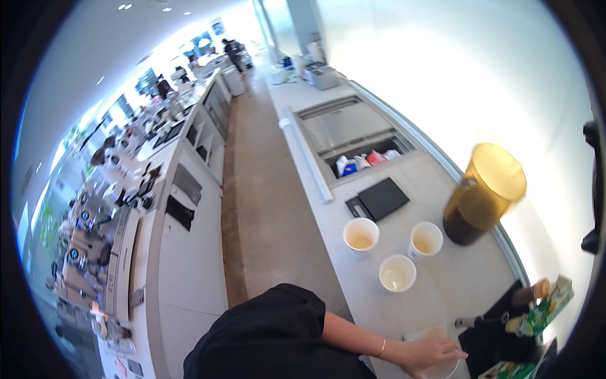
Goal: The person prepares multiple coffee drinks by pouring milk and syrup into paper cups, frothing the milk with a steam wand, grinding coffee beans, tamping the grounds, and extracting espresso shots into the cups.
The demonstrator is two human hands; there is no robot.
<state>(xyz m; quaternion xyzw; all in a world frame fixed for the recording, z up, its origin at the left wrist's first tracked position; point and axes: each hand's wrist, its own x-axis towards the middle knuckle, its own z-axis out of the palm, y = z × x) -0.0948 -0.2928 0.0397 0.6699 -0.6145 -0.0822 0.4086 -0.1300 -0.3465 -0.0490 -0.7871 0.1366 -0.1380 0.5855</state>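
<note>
My left hand (pixel 428 356) reaches from a black sleeve to the counter at the bottom right. Its fingers grip the rim of a pale cup (pixel 444 370), which is partly cut off by the picture's lower edge. My right hand is out of view. Beyond the left hand, three white cups stand in a loose group: a near cup (pixel 397 274), a left cup (pixel 361 234) and a right cup (pixel 425 239). Pale yellowish contents show inside them. Behind the right cup is an amber pitcher (pixel 484 194), partly filled with dark liquid.
A black flat scale (pixel 381 198) lies past the cups, before an open-topped cooler (pixel 348 125) holding packages. Green cartons (pixel 544 305) and a black mat (pixel 497 336) sit at the right. Across the aisle floor (pixel 265 199) stands an espresso machine (pixel 90 265). People are far back.
</note>
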